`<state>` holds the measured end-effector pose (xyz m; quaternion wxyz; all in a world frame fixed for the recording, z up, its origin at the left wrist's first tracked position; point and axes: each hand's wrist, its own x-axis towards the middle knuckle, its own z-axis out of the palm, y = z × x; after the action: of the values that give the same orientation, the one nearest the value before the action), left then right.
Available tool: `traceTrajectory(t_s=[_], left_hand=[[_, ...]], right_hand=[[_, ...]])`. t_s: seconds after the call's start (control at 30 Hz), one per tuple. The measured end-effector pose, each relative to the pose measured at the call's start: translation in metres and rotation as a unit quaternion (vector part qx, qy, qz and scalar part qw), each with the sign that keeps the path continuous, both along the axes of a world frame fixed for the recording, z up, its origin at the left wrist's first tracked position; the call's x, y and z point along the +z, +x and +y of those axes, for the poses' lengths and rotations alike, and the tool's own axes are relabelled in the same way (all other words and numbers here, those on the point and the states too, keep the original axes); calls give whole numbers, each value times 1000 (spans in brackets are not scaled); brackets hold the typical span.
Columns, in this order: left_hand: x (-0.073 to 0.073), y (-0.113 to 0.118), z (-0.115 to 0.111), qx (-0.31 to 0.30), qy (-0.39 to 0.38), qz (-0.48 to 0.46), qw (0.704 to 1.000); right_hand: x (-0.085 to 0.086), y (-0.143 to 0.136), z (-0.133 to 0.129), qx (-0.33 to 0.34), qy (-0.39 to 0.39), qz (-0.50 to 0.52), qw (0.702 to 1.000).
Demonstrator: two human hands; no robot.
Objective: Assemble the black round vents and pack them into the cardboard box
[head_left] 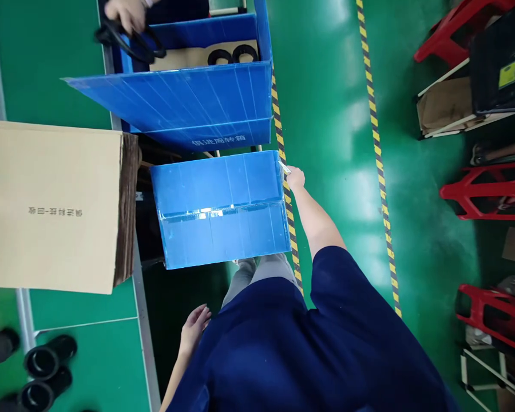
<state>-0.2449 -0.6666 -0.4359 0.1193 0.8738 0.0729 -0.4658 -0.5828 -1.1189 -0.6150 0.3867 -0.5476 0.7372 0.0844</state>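
Green floor [326, 114] flanks the table [100, 355]; beside its right edge is the blue box [223, 186], the right hand [296, 178] pinching a pale strip [284, 167] at the box's far right corner, the left hand [195, 325] loosely open, apart.

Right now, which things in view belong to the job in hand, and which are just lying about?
Apparently in the job:
taped blue box, right hand at its corner
perhaps the open blue box, by a co-worker's hand holding black parts

Apparently just lying about:
stack of brown sheets
black tubes on the bench
red stools
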Motion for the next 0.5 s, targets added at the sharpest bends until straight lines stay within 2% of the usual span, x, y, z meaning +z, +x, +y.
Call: traceTrajectory(t_s=[0.17,0.33,0.5], left_hand=[[3,-8,-3,-7,17,-5,1000],[0,-16,-12,-42,38,-6,998],[0,-19,-18,-79,59,-5,995]], right_hand=[[-8,4,-6,-2,-19,-11,1000],[-18,5,-16,-1,-23,-12,1000],[-30,-16,-8,19,-13,-46,999]])
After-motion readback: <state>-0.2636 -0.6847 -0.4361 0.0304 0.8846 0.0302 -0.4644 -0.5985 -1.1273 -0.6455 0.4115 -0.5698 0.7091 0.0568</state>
